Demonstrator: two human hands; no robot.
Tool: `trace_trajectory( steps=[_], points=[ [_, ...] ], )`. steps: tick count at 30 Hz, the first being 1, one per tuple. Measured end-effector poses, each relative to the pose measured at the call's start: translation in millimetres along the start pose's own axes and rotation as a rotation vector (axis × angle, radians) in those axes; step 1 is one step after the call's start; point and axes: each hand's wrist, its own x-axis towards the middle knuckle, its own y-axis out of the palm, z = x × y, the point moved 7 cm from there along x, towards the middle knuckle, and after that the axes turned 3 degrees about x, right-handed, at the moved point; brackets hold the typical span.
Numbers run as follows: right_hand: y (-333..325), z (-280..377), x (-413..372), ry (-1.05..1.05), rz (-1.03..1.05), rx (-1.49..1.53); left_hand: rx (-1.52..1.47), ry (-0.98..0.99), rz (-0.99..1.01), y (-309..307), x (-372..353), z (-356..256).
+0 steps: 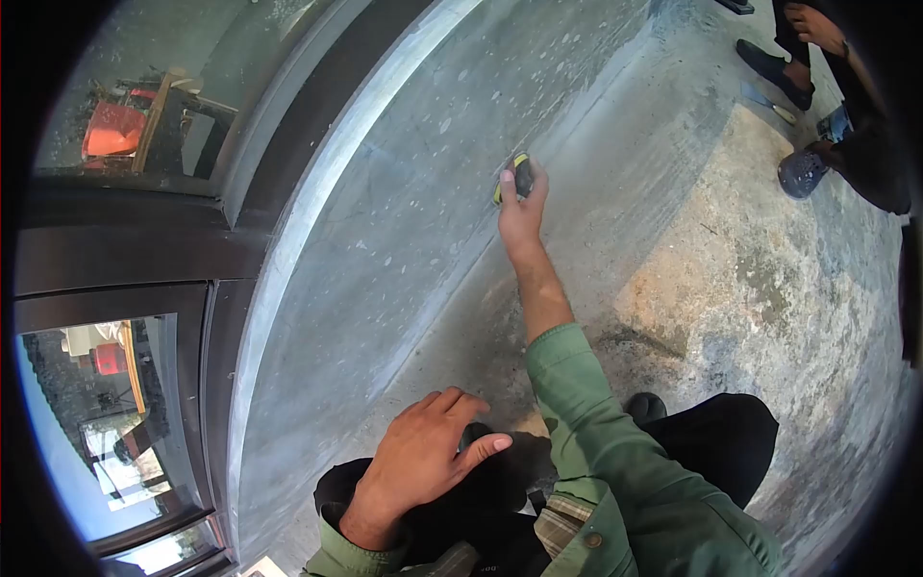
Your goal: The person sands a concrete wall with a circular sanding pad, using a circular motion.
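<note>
My right hand (522, 213) reaches forward and grips a black-and-yellow palm-sized tool (524, 174), thumb on one side and fingers on the other. The tool is at the low grey wall (404, 207), near where the wall meets the concrete floor (596, 260). Its underside is hidden, and its exact kind is not clear. My left hand (420, 454) is near my bent knee, back upward, fingers slightly curled and thumb apart, holding nothing. Pale specks and scuffs mark the wall's surface.
Dark window frames (144, 255) with glass stand above the wall at left. At the upper right, another person crouches, with a dark shoe (769, 69), a flat-bladed scraper (766, 102) and a dark blue cup-like container (802, 174) nearby. The floor is stained and rough.
</note>
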Motion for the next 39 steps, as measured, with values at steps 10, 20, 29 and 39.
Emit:
trace_trajectory(
  steps=[10,20,29,39],
  points=[
    [25.4,63.7,-15.0,-0.181,0.035,-0.176,0.115,-0.148,0.274,83.1,0.8,54.9],
    [47.4,135.9,-40.4,-0.441,0.260,-0.239,0.096,0.043,0.263,144.1,45.7,28.8],
    [-5.8,61.4,78.2,-0.151,0.038,-0.122,0.076,0.011,0.354,206.3,37.3,49.2],
    [16.7,101.2,-16.7,-0.279,0.200,-0.188,-0.012,0.094,0.312,184.7,56.7,36.6]
  ],
)
